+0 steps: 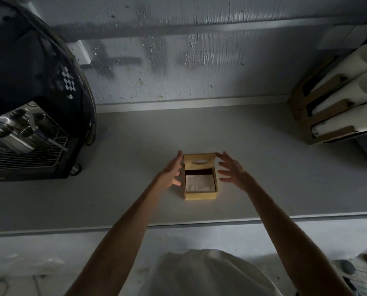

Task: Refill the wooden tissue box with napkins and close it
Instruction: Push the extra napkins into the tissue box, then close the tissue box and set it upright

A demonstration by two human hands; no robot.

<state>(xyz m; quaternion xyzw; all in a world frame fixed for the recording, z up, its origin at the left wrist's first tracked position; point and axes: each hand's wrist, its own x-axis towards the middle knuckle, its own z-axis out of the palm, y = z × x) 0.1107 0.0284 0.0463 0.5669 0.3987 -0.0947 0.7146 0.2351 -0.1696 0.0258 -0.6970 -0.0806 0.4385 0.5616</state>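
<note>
Wooden tissue box, lid raised, white napkins inside

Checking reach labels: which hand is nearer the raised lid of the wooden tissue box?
Left, narrowly. The left hand has fingertips at the lid's left edge, seemingly touching. The right hand hovers open just off its right edge, fingertips close; contact unclear.

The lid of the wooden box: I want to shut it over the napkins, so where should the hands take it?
Take the lid by its two side edges near the top, one hand from each side. It stands upright, hinged at the box's far edge, so it swings down toward you.
</note>
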